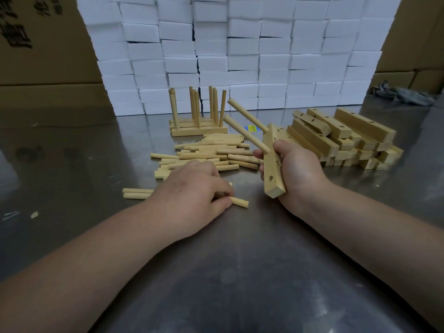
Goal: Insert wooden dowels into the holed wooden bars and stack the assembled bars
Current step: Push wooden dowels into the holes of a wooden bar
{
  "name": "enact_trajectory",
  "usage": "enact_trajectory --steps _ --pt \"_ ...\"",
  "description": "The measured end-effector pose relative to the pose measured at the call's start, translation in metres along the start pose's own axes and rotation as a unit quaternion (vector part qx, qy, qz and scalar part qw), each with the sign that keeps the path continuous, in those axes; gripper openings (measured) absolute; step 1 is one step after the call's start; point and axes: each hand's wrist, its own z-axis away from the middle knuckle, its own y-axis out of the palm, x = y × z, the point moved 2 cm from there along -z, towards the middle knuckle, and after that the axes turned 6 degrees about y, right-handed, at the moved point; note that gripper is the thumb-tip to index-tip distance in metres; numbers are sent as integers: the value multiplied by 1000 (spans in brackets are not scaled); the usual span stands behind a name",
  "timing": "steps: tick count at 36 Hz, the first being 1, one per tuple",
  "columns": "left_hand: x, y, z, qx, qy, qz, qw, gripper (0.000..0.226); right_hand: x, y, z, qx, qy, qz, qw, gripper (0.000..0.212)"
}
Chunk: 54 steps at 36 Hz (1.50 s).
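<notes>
The right hand (pixel 295 174) grips a two-dowelled bar (pixel 272 174) above the counter (pixel 240 260) while the left hand (pixel 192 188) pinches a loose dowel (pixel 239 202) lying on it, which likely next needs aligning with the bar's empty hole (pixel 271 178).

my left hand (pixel 192 195) covers most of the dowel (pixel 240 202) it pinches; only the end toward 3 o'clock pokes out. it also hides the near edge of the loose dowel pile (pixel 211 150). my right hand (pixel 295 171) wraps the holed bar (pixel 272 164), fingers mostly behind the wood, covering its middle. the left forearm (pixel 96 248) leaves frame at 8 o'clock, the right forearm (pixel 372 224) at 4 o'clock. at 12 o'clock the stack of assembled bars (pixel 199 131) overlaps itself; i cannot count it. the sticker (pixel 251 128) beside it is too small to read. print on the cardboard box (pixel 36 44) at 10 o'clock is cropped and blurred. i cannot identify the crumpled grey thing (pixel 406 93) at 2 o'clock.
</notes>
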Motion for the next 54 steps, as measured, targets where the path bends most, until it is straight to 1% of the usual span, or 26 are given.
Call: enact_trajectory --steps 2,5,9,14,19,23,27,31,34,37,41,45,49,54 --pt "-1 1 0 31 7 -5 999 26 0 0 0 -1 1 3 1000 24" --pt "0 -1 -1 47 19 -28 998 33 0 -1 -1 -2 1 3 1000 20" --pt "-1 0 0 65 15 -29 997 40 -1 -1 -3 -3 -1 11 1000 23" --pt "-3 0 1 19 8 19 1000 34 -2 -2 -5 -4 -6 16 1000 31" --pt "-3 -6 3 -103 2 107 989 29 -2 -3 -5 -1 -7 5 1000 28" --pt "-3 -5 5 -119 12 133 984 31 -1 -3 -4 -3 -15 17 1000 16" --pt "-4 -5 5 -141 32 139 980 32 -2 -2 -4 0 -33 35 999 16" --pt "-3 -6 7 -148 42 140 978 31 -3 -2 -4 -3 -46 62 997 29" --pt "-4 -6 7 -146 39 145 978 32 -2 -2 -2 -4 -48 50 998 26" --pt "-5 -6 7 -150 43 149 976 32 -1 -2 -1 -9 -50 48 998 30" --pt "-4 -6 8 -152 46 160 974 31 1 -1 3 -9 -70 65 995 17" --pt "-3 -4 7 -136 40 181 973 32 4 -2 6 -12 -101 86 991 24" --pt "-3 -3 7 -122 33 195 973 31 5 -1 8 -8 -108 91 990 23" --pt "-4 -3 7 -117 34 195 973 30 4 1 9 -5 -115 98 988 18"
